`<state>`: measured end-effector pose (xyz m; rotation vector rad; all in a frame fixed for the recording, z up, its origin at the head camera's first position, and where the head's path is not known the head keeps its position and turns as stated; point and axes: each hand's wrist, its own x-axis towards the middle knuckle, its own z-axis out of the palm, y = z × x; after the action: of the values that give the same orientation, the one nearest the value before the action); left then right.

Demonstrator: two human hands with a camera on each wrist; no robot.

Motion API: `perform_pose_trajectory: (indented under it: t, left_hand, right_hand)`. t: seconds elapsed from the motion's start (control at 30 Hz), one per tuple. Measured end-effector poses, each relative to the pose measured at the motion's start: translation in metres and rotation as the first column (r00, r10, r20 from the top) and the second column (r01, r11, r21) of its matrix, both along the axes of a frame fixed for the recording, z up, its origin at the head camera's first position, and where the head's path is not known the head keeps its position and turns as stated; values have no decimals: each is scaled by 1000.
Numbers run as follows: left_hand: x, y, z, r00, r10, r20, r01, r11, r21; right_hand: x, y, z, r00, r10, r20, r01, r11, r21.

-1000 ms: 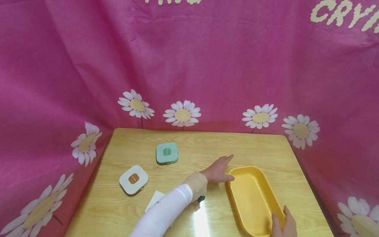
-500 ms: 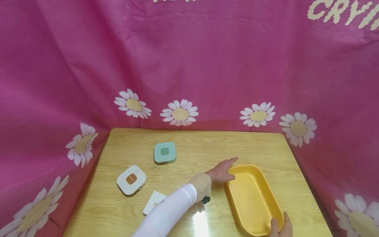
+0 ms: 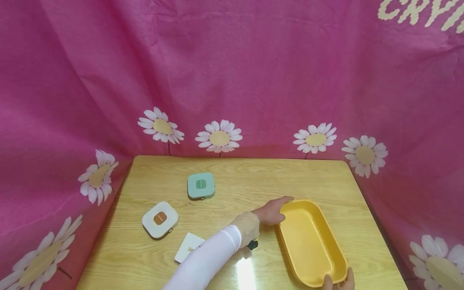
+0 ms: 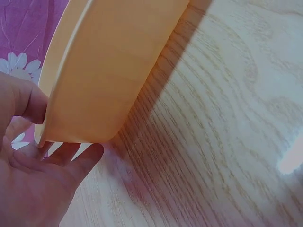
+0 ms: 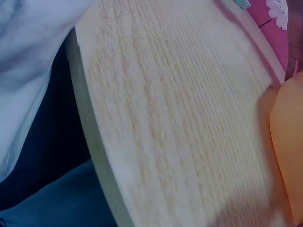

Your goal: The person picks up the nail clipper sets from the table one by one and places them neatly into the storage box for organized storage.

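Both hands grip the yellow tray

The tray is a glossy yellow oblong with rounded corners, low walls and a thin rim, lying on the table. The left hand grasps its far-left corner, thumb hooked over the rim; the right hand pinches its near end, thumb inside the wall. A second ago the left forefinger stuck out away from the rim; now it lies close to it. The right hand has slid from the tray's near-right corner round to that end. The tray's long axis runs from far left to near right, the far end pointing slightly left. Left of the tray lie the green case, the white case and a card partly behind the sleeve.
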<state>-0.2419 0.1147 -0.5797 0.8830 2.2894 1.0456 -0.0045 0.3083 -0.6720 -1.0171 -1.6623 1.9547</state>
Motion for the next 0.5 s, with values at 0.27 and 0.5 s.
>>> perform_pose_trajectory:
  t: [0.27,0.5]
  left_hand:
    - [2,-5,0,1000,-11,29,12,1000,-25]
    - [7,-9,-9,999,12,47,-13,1000,4]
  right_hand:
    - [-1,-17,2,999,14,32,-15,999,28]
    - [3,-24,0,994,27,-106,-26,1000,10]
